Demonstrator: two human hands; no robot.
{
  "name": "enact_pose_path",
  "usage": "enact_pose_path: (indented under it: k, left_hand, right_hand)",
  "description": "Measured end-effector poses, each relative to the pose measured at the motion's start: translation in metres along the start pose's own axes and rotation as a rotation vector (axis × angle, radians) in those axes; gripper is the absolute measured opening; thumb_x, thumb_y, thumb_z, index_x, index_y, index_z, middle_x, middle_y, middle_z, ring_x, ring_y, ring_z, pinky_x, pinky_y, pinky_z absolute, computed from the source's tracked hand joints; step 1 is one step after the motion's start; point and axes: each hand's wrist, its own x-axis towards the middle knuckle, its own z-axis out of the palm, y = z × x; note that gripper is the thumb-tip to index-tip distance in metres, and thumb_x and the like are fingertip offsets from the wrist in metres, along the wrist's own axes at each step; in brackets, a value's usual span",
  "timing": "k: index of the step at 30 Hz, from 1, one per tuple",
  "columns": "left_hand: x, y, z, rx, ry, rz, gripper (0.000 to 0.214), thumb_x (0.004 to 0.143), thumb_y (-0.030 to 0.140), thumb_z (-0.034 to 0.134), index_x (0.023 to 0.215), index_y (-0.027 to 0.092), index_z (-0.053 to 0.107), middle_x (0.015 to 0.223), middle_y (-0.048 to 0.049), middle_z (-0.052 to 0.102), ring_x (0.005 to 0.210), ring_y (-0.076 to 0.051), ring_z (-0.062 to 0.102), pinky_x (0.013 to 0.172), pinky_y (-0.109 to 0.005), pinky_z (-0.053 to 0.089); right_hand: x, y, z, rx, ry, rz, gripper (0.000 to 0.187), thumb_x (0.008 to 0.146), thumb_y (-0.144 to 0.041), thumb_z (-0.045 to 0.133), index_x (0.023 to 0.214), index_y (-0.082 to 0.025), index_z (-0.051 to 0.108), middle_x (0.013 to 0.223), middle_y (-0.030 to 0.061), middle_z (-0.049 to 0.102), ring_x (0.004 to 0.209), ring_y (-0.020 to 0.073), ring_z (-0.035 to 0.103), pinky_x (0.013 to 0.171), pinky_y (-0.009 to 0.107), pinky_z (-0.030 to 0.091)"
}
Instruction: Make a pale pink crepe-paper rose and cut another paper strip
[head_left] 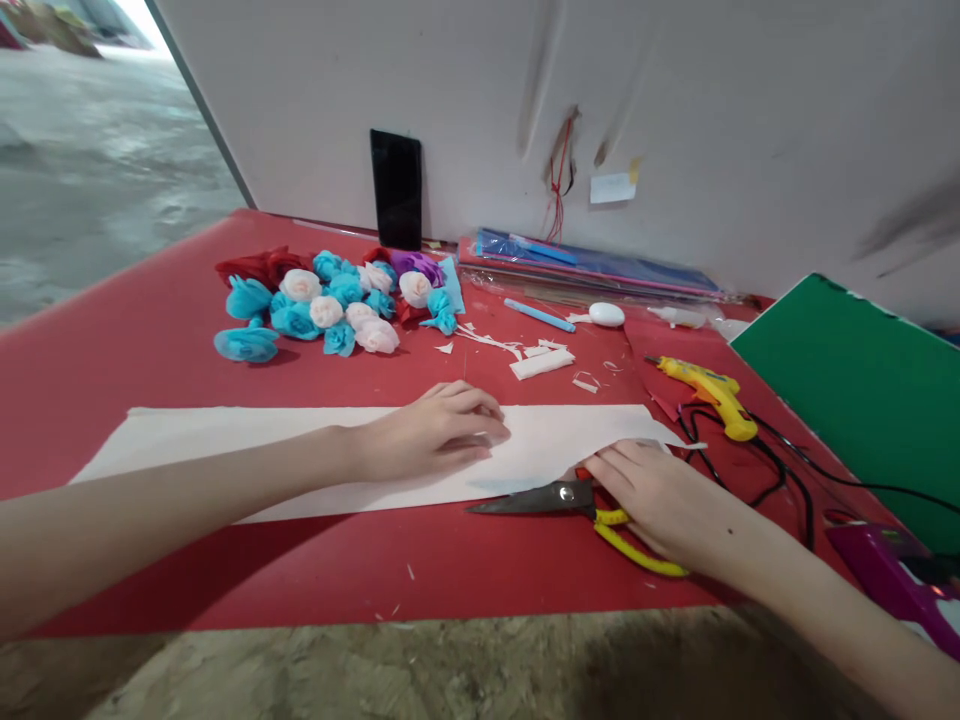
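A long strip of pale paper point(225, 440) lies across the red table cover point(112, 350). My left hand point(431, 432) rests flat on the strip near its middle, fingers stretched out and together. My right hand point(664, 500) lies over the yellow handles of a pair of scissors point(540, 497) at the strip's right end. Its fingertips touch the paper's edge. The closed scissor blades point left along the strip's near edge. Whether the fingers are through the handles is hidden.
Blue, white, red and purple paper flowers point(337, 300) sit at the back left. A yellow glue gun point(709, 392) with black cable lies at right beside a green sheet point(855, 380). Paper packs point(585, 265), a phone point(396, 188), a blue pen point(536, 315) and scraps stand behind.
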Motion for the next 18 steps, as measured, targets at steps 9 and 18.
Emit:
enact_pose_path:
  k: [9, 18]
  left_hand:
    - [0.008, 0.003, 0.008, -0.006, 0.011, 0.017, 0.025, 0.092, 0.024, 0.050, 0.113, 0.020, 0.063, 0.116, -0.0111, 0.059, 0.109, -0.024, 0.050, 0.097, -0.040, 0.036]
    - [0.009, 0.003, 0.010, 0.019, 0.027, 0.018, 0.024, 0.092, 0.024, 0.050, 0.113, 0.021, 0.063, 0.114, -0.0099, 0.061, 0.109, -0.024, 0.051, 0.098, -0.041, 0.033]
  right_hand:
    - [-0.001, 0.006, 0.003, 0.015, 0.007, -0.027, 0.039, 0.071, -0.001, 0.044, 0.108, -0.010, 0.052, 0.087, 0.0101, 0.065, 0.079, 0.0229, 0.060, 0.065, 0.032, 0.047]
    - [-0.003, 0.014, 0.013, -0.039, 0.068, -0.119, 0.029, 0.085, -0.002, 0.039, 0.109, -0.006, 0.056, 0.087, 0.0138, 0.068, 0.078, 0.0237, 0.063, 0.065, 0.035, 0.049]
